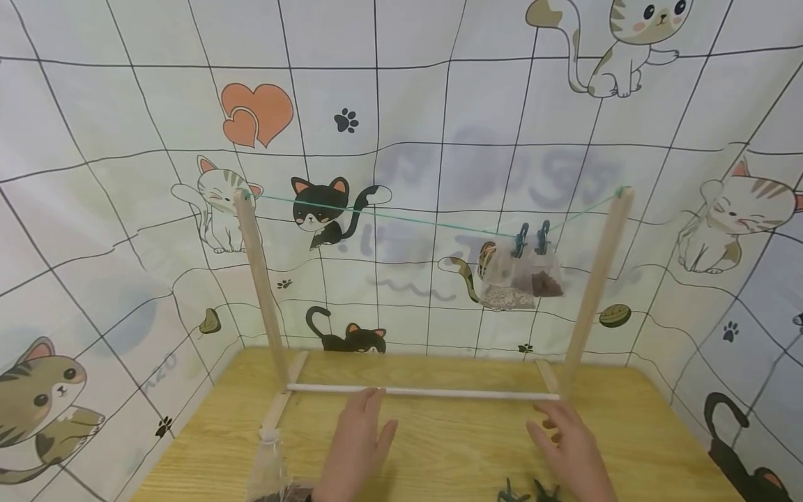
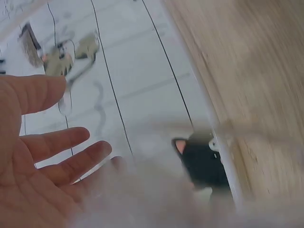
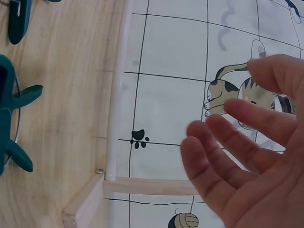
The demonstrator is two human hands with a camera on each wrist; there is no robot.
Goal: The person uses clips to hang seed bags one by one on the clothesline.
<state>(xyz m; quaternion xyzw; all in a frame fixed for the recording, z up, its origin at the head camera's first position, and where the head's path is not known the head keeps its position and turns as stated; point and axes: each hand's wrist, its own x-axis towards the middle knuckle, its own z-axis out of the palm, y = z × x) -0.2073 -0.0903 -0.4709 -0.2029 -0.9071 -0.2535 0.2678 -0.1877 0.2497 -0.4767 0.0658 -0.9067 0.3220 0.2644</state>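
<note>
My left hand (image 1: 360, 443) is held over the table, fingers extended and thumb apart, with nothing in it. To its lower left a clear plastic bag (image 1: 268, 464) with dark contents is partly cut off by the frame. My right hand (image 1: 567, 446) hovers near the rod's right end, its fingers loosely bent and holding nothing. Just left of that hand lie two teal clips (image 1: 511, 491), seen larger in the right wrist view as a clothes peg (image 3: 19, 21). Two more clips (image 1: 521, 240) on the string hold a bag of pale grains (image 1: 508, 298) and one with reddish-brown contents (image 1: 547, 284).
A green string (image 1: 401, 219) runs between a left wooden post (image 1: 260, 286) and a right post (image 1: 599, 286), sagging at the bags. A white rod (image 1: 433, 393) joins their feet low on the wooden table (image 1: 439, 432). A cat-patterned cloth (image 1: 414, 104) surrounds the table.
</note>
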